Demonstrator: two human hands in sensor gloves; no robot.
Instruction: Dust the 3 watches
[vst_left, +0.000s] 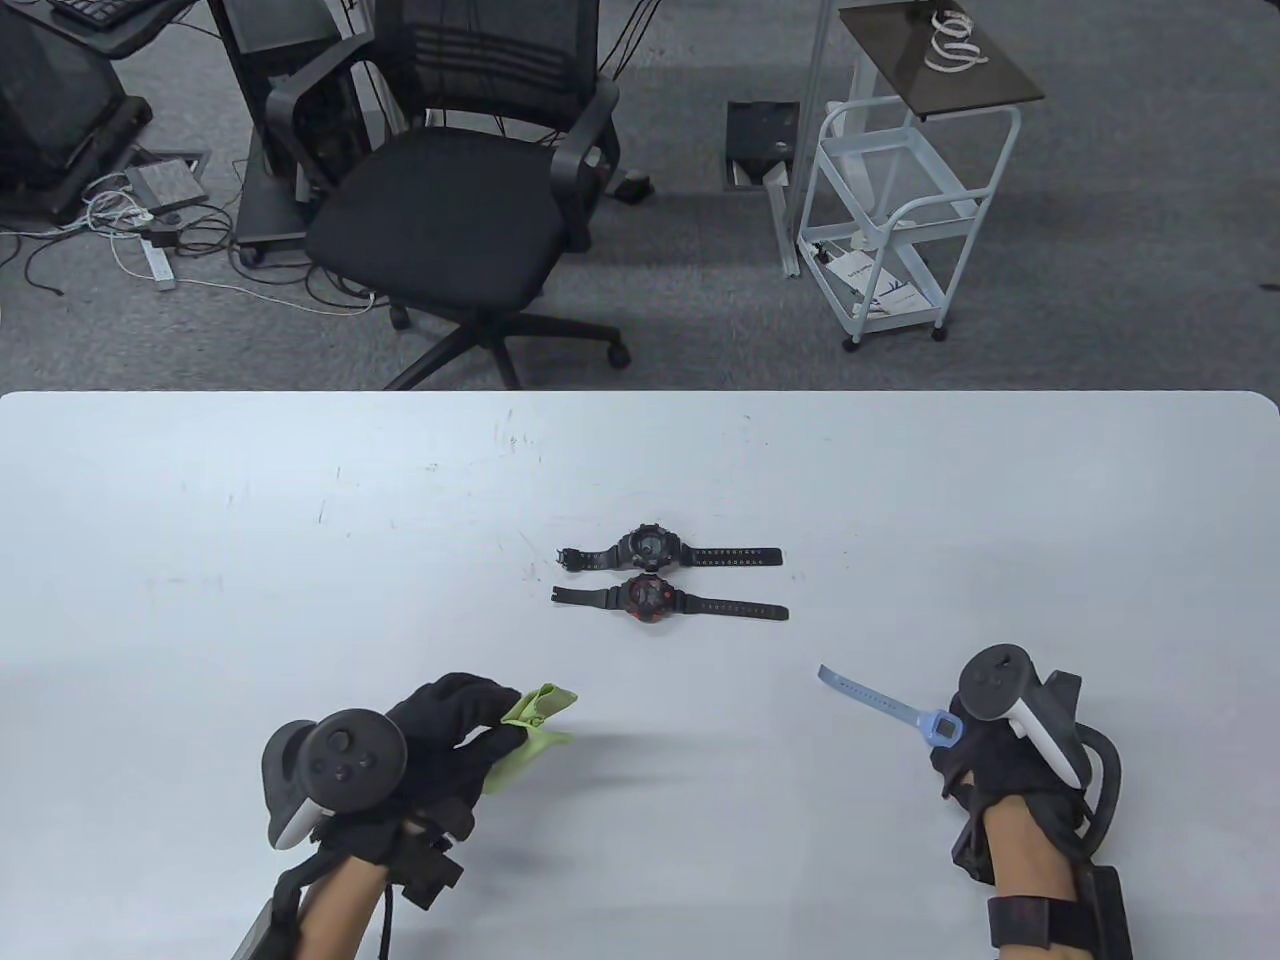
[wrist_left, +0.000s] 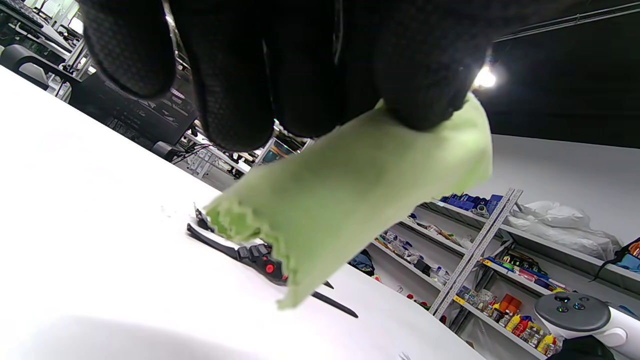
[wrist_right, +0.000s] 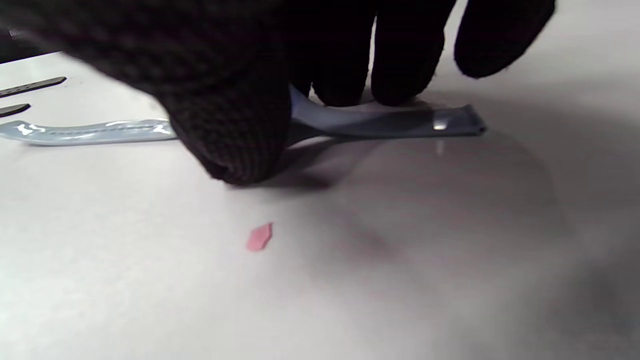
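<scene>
1. The left hand (vst_left: 440, 740) sits low on the white table (vst_left: 200, 560), at about seven o'clock from the table's middle, its gloved fingers curled around a folded green cloth (vst_left: 530, 725).
2. In the left wrist view the cloth (wrist_left: 345, 200) hangs down from the fingertips (wrist_left: 425, 85), its loose edge clear of the tabletop.
3. The right hand (vst_left: 985, 760) is at about four o'clock, fingers bent down over a light blue watch (vst_left: 938, 727).
4. The blue watch's strap (vst_left: 865, 692) points out toward ten o'clock from that hand, lying flat on the table.
5. From the right wrist view, the thumb (wrist_right: 235, 130) and fingers (wrist_right: 405, 65) pinch the blue watch (wrist_right: 380, 120) at its case; the strap ends rest on the table (wrist_right: 400, 260).
6. A small pink scrap (wrist_right: 259, 236) lies on the table just beside the thumb, toward the wrist.
7. At the table's centre two dark watches lie side by side with straps stretched out: an all-black watch (vst_left: 650, 548) on the far side and a black-and-red watch (vst_left: 648, 598) just beside it, nearer the person.
8. Both dark watches are well apart from either hand.
9. Beyond the table's twelve o'clock edge stand a black office chair (vst_left: 470, 190) and a white wire trolley (vst_left: 900, 220).
</scene>
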